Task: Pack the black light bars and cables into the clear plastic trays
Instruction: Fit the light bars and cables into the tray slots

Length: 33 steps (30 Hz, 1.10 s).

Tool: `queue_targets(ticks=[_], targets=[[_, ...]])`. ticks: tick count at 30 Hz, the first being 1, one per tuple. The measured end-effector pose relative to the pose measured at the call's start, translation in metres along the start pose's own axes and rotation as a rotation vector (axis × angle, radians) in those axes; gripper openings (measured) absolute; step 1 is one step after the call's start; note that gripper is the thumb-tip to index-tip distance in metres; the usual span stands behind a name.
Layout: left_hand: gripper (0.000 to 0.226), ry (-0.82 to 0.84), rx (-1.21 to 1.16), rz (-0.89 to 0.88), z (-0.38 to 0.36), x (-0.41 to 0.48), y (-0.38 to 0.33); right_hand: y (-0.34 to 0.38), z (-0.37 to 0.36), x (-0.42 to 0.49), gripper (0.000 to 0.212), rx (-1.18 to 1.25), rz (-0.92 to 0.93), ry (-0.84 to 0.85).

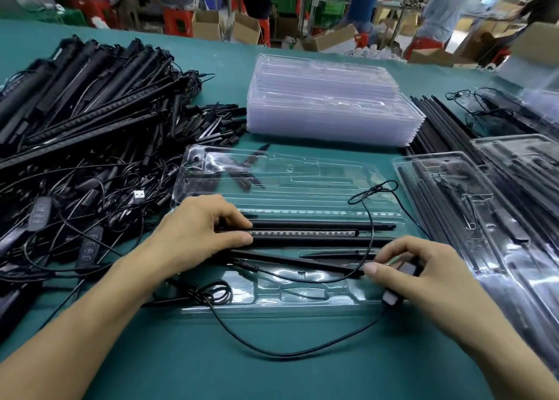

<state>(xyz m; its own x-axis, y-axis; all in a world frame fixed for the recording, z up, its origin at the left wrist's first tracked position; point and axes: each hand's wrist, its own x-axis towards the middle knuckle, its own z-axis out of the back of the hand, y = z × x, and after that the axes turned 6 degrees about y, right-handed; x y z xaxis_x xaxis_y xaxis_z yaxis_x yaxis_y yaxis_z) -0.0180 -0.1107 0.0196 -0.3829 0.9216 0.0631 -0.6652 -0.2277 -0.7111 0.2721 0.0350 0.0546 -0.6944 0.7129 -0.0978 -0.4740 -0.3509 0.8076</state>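
"Which step are you on?"

"Seating the set. The light bars [317, 233] lie in the long slots of the open tray [302, 170] in the middle of the bench [272, 378]. My left grip [199, 227] is flat, fingers fairly straight, pressing on their nine o'clock ends."

"And the right?"

"My right grip [423, 272], at four o'clock, pinches the control box [408, 268] between thumb and fingers. Its cable [272, 351] loops loose toward six o'clock, off the tray."

"What next?"

"I judge the box belongs in a pocket along the tray's six o'clock edge, with the slack coiled small enough to sit inside and no wire across a ridge. More stock lies in the pile [90, 121] at ten o'clock, with empty trays [326, 103] at twelve."
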Motion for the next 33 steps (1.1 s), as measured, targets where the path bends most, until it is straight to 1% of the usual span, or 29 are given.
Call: queue_targets(ticks=[2, 4, 6, 8, 11, 12, 14, 15, 16, 17, 19, 22, 24, 27, 30, 32, 33], targets=[[0.025, -0.029, 0.050, -0.014, -0.001, -0.002, -0.002, 0.001, 0.010, -0.003, 0.028, 0.023, -0.021, 0.046], [0.021, -0.063, 0.103, -0.046, -0.002, -0.004, -0.003, 0.000, 0.018, -0.006, 0.034, 0.135, -0.064, 0.116], [0.016, -0.086, 0.098, -0.073, -0.001, -0.006, -0.006, -0.003, 0.022, -0.006, 0.029, 0.258, -0.100, 0.184], [0.013, -0.131, 0.133, -0.130, -0.003, -0.009, -0.014, -0.008, 0.023, -0.006, 0.024, 0.332, -0.103, 0.192], [0.031, -0.212, 0.234, -0.294, -0.005, -0.013, -0.036, -0.011, 0.020, -0.005, 0.022, 0.424, -0.093, 0.158], [0.032, -0.181, 0.206, -0.336, -0.005, -0.015, -0.043, -0.012, 0.018, -0.006, 0.021, 0.436, -0.085, 0.142], [0.030, -0.008, 0.119, -0.345, -0.004, -0.018, -0.053, -0.012, 0.015, -0.006, 0.020, 0.445, -0.087, 0.099], [0.031, 0.084, 0.127, -0.327, -0.005, -0.020, -0.056, -0.011, 0.015, -0.006, 0.019, 0.431, -0.093, 0.075], [0.033, 0.154, 0.187, -0.312, -0.007, -0.022, -0.057, -0.010, 0.015, -0.007, 0.017, 0.397, -0.094, 0.051], [0.035, 0.198, 0.272, -0.308, -0.010, -0.022, -0.057, -0.010, 0.017, -0.008, 0.016, 0.346, -0.095, 0.039], [0.032, 0.245, 0.392, -0.309, -0.016, -0.023, -0.057, -0.009, 0.022, -0.011, 0.023, 0.238, -0.094, 0.059], [0.023, 0.279, 0.408, -0.301, -0.019, -0.023, -0.056, -0.005, 0.026, -0.015, 0.035, 0.143, -0.050, 0.134], [0.021, 0.251, 0.407, -0.304, -0.022, -0.023, -0.055, 0.000, 0.021, -0.017, 0.038, 0.146, 0.001, 0.170], [0.018, 0.150, 0.395, -0.319, -0.027, -0.025, -0.056, 0.006, 0.005, -0.016, 0.032, 0.291, 0.063, 0.212], [0.012, 0.020, 0.374, -0.312, -0.031, -0.026, -0.058, 0.009, -0.015, -0.014, 0.029, 0.392, 0.086, 0.195], [0.017, -0.023, 0.346, -0.307, -0.030, -0.026, -0.057, 0.013, -0.026, -0.012, 0.023, 0.405, 0.111, 0.172], [0.023, -0.012, 0.312, -0.312, -0.030, -0.026, -0.057, 0.014, -0.031, -0.009, 0.020, 0.391, 0.132, 0.158]])
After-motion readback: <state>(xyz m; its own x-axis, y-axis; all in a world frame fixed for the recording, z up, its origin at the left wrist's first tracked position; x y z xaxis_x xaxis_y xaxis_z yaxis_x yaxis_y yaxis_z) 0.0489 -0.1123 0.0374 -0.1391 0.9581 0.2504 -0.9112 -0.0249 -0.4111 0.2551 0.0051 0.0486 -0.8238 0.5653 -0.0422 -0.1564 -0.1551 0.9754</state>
